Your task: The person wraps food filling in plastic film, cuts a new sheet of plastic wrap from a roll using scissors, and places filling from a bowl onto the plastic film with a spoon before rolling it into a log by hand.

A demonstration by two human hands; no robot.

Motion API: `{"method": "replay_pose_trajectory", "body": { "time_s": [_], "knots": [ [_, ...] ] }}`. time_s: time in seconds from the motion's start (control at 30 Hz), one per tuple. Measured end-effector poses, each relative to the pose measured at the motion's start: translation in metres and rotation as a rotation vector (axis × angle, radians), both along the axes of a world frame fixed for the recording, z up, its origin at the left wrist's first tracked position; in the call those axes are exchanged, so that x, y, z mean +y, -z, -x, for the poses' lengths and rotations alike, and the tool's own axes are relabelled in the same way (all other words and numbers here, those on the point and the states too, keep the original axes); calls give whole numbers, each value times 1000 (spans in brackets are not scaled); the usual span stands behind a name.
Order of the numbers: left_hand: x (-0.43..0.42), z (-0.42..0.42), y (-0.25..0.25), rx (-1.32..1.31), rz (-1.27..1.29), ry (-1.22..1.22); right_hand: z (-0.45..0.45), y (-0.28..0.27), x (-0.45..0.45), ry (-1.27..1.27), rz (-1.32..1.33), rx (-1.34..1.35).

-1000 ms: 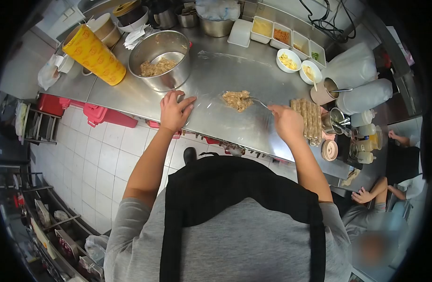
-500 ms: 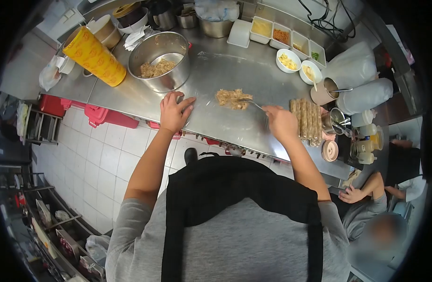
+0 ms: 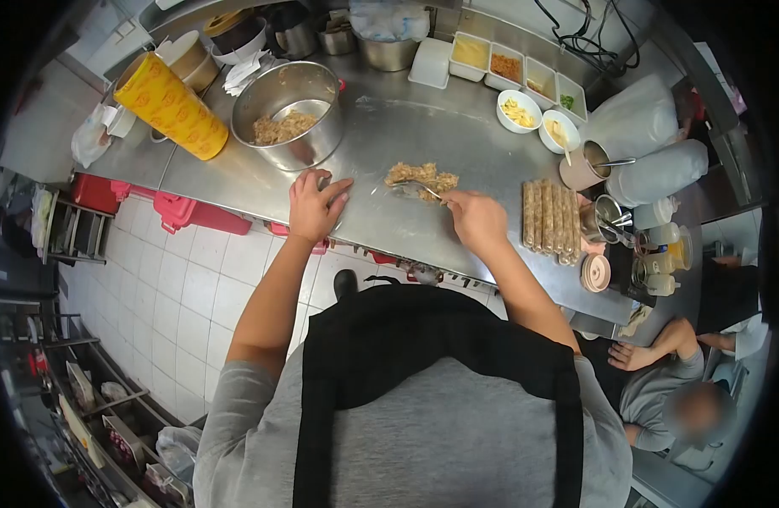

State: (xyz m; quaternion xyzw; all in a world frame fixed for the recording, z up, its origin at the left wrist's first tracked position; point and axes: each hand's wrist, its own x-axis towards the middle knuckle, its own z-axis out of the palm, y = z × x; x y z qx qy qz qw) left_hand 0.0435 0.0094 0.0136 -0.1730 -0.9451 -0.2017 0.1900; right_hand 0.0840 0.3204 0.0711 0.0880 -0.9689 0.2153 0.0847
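My right hand (image 3: 477, 218) is closed around the handle of a metal spoon (image 3: 427, 190). The spoon's head rests against a flattened mound of pale brown minced filling (image 3: 436, 179) on the steel counter. My left hand (image 3: 314, 206) lies at the counter's front edge with its fingers spread, holding nothing. Just beyond it stands a steel pot (image 3: 321, 138) with more of the same filling (image 3: 286, 127) inside. To the right of my right hand, several long speckled rolls (image 3: 550, 222) lie side by side.
White tubs (image 3: 505, 69) of toppings line the back, with two white bowls (image 3: 519, 112) before them. A yellow patterned cylinder (image 3: 171, 106) stands left of the pot. Utensil cups (image 3: 608, 212) and bottles (image 3: 660, 262) crowd the right end. Another person's hand (image 3: 631, 356) is at lower right.
My right hand has moved left with the spoon, across the near side of the filling. The mound looks more spread out sideways. My left hand has stayed in about the same place.
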Motion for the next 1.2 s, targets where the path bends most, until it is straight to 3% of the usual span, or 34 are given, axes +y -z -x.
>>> {"method": "replay_pose_trajectory", "body": {
  "time_s": [0.2,0.27,0.5,0.6,0.73,1.2],
  "knots": [
    [0,1,0,5,11,0,-18,-37,47,82,11,-114],
    [0,1,1,7,13,-1,-17,-25,47,94,-58,-171],
    [0,3,3,38,8,10,-5,-5,17,79,116,59],
    [1,2,3,24,9,30,-14,-13,45,174,-68,-139],
    [0,4,4,15,36,36,-21,-29,49,183,-32,-111],
    [1,3,5,-10,29,35,1,-5,14,112,-20,-84]
  ]
}}
